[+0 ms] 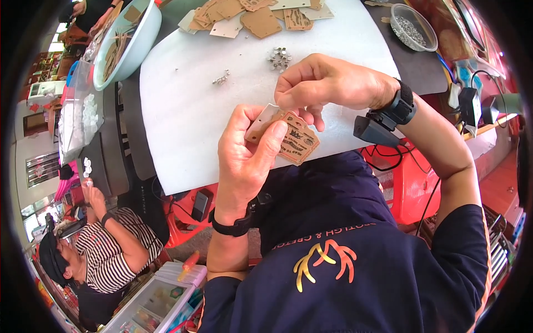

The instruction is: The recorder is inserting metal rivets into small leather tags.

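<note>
My left hand (242,152) pinches a few small cardboard cards, thumb on top. The front one is a brown printed card (300,142) with a scalloped edge, and a paler card (259,125) with holes shows behind it. At the cards' upper edge is my right hand (336,83), thumb and forefinger pressed together; whatever they hold is too small to make out. Beyond the hands, a cluster of silvery metal pieces (279,57) lies on the white board (183,116). A smaller heap of tiny metal pieces (221,78) is to its left.
Loose brown and white cards (261,23) are piled at the board's far edge. A clear tub (435,43) of small metal parts stands far right, a pale blue basin (151,33) far left. Nearby hangs a plastic bag (75,136). Another person (114,244) in stripes works at left.
</note>
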`<state>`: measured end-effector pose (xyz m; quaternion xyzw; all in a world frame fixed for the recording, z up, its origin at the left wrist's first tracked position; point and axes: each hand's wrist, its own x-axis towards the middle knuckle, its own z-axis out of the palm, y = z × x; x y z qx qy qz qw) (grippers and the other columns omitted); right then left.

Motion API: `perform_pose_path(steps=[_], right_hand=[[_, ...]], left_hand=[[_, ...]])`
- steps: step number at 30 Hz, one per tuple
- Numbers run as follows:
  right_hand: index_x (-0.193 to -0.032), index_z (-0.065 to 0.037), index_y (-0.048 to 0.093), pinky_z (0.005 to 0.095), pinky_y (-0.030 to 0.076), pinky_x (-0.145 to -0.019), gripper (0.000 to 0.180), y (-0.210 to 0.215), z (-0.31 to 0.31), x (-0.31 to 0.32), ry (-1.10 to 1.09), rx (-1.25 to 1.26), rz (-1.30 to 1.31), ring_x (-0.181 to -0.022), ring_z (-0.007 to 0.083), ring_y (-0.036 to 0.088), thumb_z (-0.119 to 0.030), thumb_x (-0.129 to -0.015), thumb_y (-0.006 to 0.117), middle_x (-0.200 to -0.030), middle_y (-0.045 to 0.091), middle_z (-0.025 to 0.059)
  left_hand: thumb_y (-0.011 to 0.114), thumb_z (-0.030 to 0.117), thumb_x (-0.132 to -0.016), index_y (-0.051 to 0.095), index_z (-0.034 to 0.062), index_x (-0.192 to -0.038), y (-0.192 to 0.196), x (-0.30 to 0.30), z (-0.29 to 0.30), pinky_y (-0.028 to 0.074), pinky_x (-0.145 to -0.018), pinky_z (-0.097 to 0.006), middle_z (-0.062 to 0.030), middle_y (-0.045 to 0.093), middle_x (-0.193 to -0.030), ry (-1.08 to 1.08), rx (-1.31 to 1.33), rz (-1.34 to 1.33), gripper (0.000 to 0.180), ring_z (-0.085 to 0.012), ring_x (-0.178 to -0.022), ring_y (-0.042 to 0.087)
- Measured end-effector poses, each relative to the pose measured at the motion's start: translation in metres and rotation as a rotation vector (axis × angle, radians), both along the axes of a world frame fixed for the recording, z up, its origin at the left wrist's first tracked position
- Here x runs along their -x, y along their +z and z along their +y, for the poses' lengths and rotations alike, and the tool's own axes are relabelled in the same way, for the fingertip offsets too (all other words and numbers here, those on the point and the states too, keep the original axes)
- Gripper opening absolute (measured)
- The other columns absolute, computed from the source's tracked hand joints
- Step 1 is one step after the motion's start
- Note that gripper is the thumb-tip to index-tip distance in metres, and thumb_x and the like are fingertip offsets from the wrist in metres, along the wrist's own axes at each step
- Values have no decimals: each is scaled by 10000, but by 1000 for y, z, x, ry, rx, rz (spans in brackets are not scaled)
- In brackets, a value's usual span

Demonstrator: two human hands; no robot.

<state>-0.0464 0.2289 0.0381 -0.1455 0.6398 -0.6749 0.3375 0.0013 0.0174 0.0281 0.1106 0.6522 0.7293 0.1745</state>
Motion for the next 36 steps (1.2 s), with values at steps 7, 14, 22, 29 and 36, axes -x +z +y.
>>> perform_pose_path(steps=[7, 14, 22, 29, 36], right_hand=[[-937, 7, 648, 217, 476, -622, 228, -8, 0, -1, 45, -109, 118, -680, 63, 584, -195, -848, 703, -778, 624, -3], [-948, 15, 657, 212, 464, -673, 209, -15, -1, -7, -36, -86, 221, -763, 44, 578, -165, -856, 711, -822, 646, -11], [-999, 18, 669, 219, 461, -704, 220, -13, 2, -8, -42, -27, 161, -795, 46, 573, -160, -880, 715, -856, 653, -6], [-1037, 9, 651, 228, 465, -733, 237, -17, 3, -10, -59, -3, 199, -816, 53, 575, -159, -881, 711, -889, 656, -2], [-1022, 6, 642, 230, 475, -755, 206, -8, -4, -13, -112, -70, 146, -821, 57, 584, -133, -873, 672, -894, 656, 7]], left_hand=[[635, 99, -934, 539, 44, -1057, -9, -1, 0, 381, -522, -179, -5, 597, -839, 60, 45, 71, 166, -28, -605, 469], [636, 99, -936, 540, 36, -1069, -13, -2, 0, 390, -529, -182, -11, 596, -845, 93, 83, 138, 175, -32, -614, 474], [622, 97, -952, 539, 7, -1045, -15, -2, 0, 460, -633, -203, -15, 594, -869, 94, 110, 126, 153, -35, -734, 535], [609, 92, -958, 547, 16, -1045, -14, -4, 6, 394, -543, -176, -6, 582, -824, 150, 83, 139, 131, -17, -635, 471], [481, 242, -1032, 571, 18, -1006, -14, 0, 5, 409, -582, -202, 9, 562, -792, 156, -23, 99, 243, -35, -657, 474]])
